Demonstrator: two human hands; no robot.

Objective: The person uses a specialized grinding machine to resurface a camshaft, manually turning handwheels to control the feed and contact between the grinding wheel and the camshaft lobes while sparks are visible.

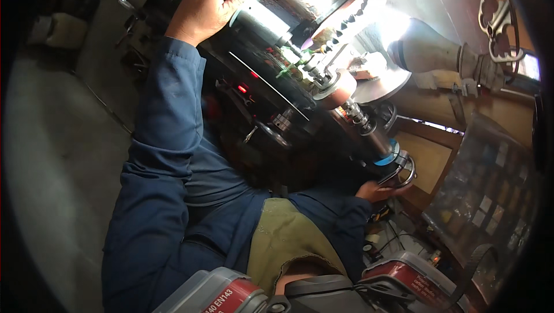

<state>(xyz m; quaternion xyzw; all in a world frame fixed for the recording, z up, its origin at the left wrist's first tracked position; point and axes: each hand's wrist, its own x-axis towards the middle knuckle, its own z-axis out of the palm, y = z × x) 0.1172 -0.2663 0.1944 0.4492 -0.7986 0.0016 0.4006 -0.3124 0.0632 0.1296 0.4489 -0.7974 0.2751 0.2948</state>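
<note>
My left hand [210, 1] reaches up at the top of the view, fingers curled over the end of a grey metal cylinder [262, 21] on a dark machine [271, 99] with small red lights. A shaft with a copper-coloured disc [337, 90] and a blue ring [385, 154] runs down to the right, ending in a small metal handwheel [405, 170]. My right hand [378, 190] grips the lower rim of that handwheel, its fingers partly hidden. Both arms wear blue sleeves, and an olive apron [285, 238] covers my front. A brown turned piece [427, 50] lies under bright light.
A clear plastic organiser box [487, 197] with several compartments stands at the right. A wooden bench [430, 160] sits behind the handwheel. Grey concrete floor [57, 168] fills the left. Two red-and-grey casings [231, 297] [407, 278] sit at the bottom edge, with cables near them.
</note>
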